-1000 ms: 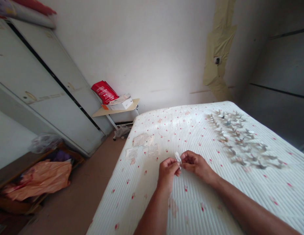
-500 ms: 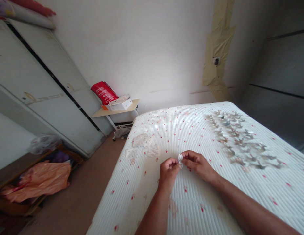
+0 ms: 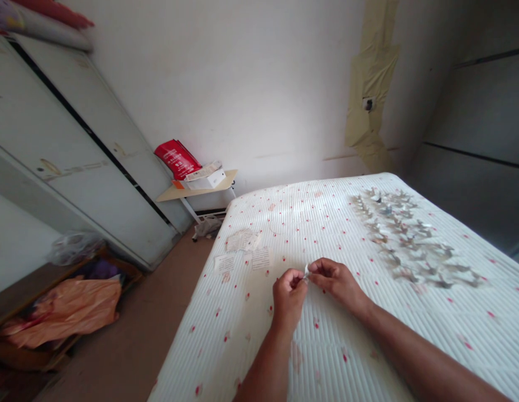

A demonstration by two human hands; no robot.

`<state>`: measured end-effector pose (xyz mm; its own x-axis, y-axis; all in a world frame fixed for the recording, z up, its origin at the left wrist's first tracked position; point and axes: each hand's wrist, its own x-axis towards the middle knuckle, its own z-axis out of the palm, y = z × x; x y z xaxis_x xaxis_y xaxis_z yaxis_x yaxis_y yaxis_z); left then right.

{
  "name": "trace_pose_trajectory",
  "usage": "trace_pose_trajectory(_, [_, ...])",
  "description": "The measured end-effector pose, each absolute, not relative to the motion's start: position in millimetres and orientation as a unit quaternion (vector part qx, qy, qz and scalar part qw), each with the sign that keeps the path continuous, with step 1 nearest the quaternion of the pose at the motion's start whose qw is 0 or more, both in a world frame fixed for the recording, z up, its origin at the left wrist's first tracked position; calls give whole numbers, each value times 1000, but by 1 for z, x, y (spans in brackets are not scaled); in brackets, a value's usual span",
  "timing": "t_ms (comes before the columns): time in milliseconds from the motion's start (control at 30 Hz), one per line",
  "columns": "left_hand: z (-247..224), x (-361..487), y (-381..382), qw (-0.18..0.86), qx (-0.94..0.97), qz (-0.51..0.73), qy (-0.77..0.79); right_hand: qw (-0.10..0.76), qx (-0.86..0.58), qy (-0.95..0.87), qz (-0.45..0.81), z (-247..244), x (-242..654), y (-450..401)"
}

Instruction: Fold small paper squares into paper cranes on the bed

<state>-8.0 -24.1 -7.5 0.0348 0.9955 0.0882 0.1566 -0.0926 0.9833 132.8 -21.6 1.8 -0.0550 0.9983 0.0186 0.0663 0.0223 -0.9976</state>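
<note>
A small folded piece of white paper [image 3: 307,270] is pinched between my two hands above the bed. My left hand [image 3: 289,293] grips its left and lower side with thumb and fingers. On the other side my right hand [image 3: 335,280] holds it between thumb and forefinger. The paper's exact folds are too small to make out. Several printed paper pieces [image 3: 260,258] lie flat on the bed to the left of my hands. Many small folded paper figures [image 3: 405,241] stand in rows on the right part of the bed.
The bed [image 3: 243,312] has a striped white cover with red dots. Behind it on the left, a small table [image 3: 171,194] bears a red bag [image 3: 178,158] and a white box [image 3: 211,179]. Cabinets [image 3: 75,139] and an orange plastic bag [image 3: 83,301] are at the left.
The folded paper between my fingers shows less of itself and looks narrower. My hands have shifted only slightly, fingers still closed on it.
</note>
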Motion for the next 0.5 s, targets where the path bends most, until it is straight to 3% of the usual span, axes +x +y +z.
trace_pose_trajectory(200, [-6,-9,-25,434,585,473,496,492,-457,-492,555,-3,131,-18])
trace_pose_trajectory(500, [-12,-9,-23,416,579,477,514,482,-465,-522,528,-2,132,-20])
